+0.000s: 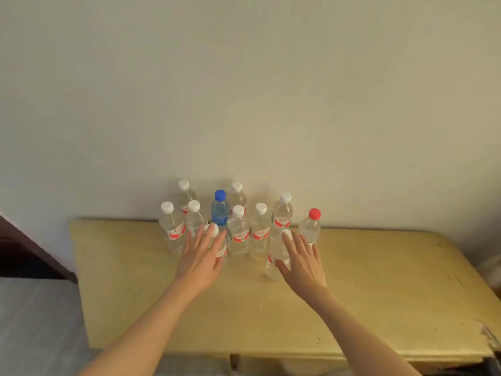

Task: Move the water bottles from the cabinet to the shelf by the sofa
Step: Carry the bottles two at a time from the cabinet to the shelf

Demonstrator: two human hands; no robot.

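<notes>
Several clear water bottles stand in a cluster at the back of the yellow cabinet top (379, 280), against the wall. Most have white caps and red labels; one has a blue cap (220, 210) and one at the right a red cap (311, 226). My left hand (202, 256) is open, fingers spread, right in front of a white-capped bottle (221, 251) at the front of the group. My right hand (301, 260) is open too, its fingers against another front white-capped bottle (278, 253). Neither hand is closed around a bottle.
A plain pale wall (244, 90) rises behind the cabinet. Grey floor (35, 321) lies to the left, with a dark wooden piece (21, 251) at the far left edge. The cabinet's front right corner (485, 335) is chipped.
</notes>
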